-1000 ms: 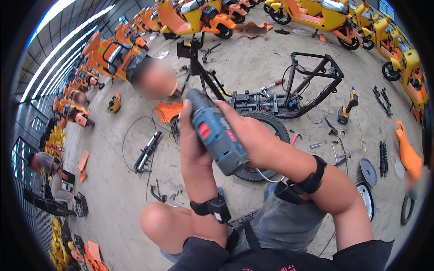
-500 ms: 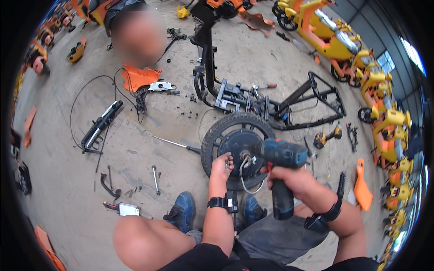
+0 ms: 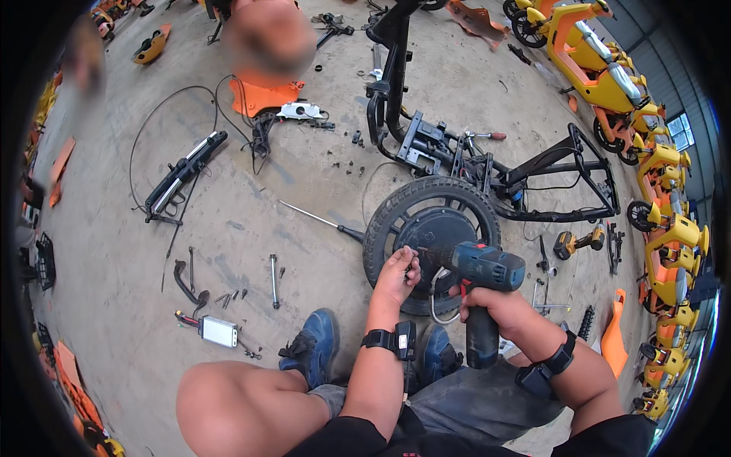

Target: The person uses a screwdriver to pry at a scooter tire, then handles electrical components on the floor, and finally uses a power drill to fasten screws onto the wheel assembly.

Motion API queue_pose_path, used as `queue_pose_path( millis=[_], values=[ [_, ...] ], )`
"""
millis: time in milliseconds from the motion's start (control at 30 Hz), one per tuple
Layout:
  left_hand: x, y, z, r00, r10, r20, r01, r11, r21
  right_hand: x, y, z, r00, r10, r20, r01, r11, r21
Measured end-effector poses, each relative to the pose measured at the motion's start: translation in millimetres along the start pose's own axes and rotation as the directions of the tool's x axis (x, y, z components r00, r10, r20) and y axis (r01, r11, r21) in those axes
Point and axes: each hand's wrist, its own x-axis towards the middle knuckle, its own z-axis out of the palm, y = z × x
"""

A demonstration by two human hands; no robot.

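My right hand (image 3: 499,308) grips a blue and black cordless drill (image 3: 484,265) by its handle, a finger at the red trigger. The drill lies level over a black wheel (image 3: 378,242) with a knobbly tyre and a round hub, its nose pointing left. At that nose is my left hand (image 3: 396,278), fingers curled and pinched together. Small dark bits show between those fingers, too small to name. From beside the hub a pale cable (image 3: 435,303) loops down, partly behind the drill. The hub's axle is hidden by the drill and my hand.
Behind the wheel lies a black scooter frame (image 3: 562,161). A second, yellow drill (image 3: 576,242) is at right. A long screwdriver (image 3: 314,215), a bolt (image 3: 274,282) and a silver box with wires (image 3: 218,331) lie left. Another person is beyond; yellow scooters (image 3: 670,251) line the right.
The whole view has shifted, so the wheel and frame appear further right. Relative to the wheel, the drill's nose has moved left, close to my left fingertips. Both hands stay closed.
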Motion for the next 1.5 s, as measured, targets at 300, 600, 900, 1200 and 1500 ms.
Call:
queue_pose_path(
  millis=[300, 600, 900, 1200, 1500],
  values=[
    [9, -1, 10, 0.999, 0.044, -0.006, -0.045, 0.996, -0.071, 19, 6, -4, 0.999, 0.027, 0.019, -0.027, 0.999, -0.020],
    [12, 5, 8, 0.997, 0.028, -0.072, -0.031, 0.999, -0.034, 33, 8, -6, 0.999, -0.014, 0.044, 0.020, 0.988, -0.154],
    [20, 4, -1, 0.979, -0.007, -0.202, -0.023, 0.989, -0.146, 48, 42, 0, 1.000, 0.021, 0.017, -0.020, 0.997, -0.071],
    [15, 47, 1, 0.934, -0.252, -0.252, 0.279, 0.957, 0.075, 56, 78, -5, 0.931, -0.325, 0.164, 0.350, 0.673, -0.652],
    [11, 49, -8, 0.888, -0.328, -0.322, 0.359, 0.933, 0.040, 57, 82, 2, 0.939, -0.282, 0.198, 0.328, 0.558, -0.762]
  ],
)
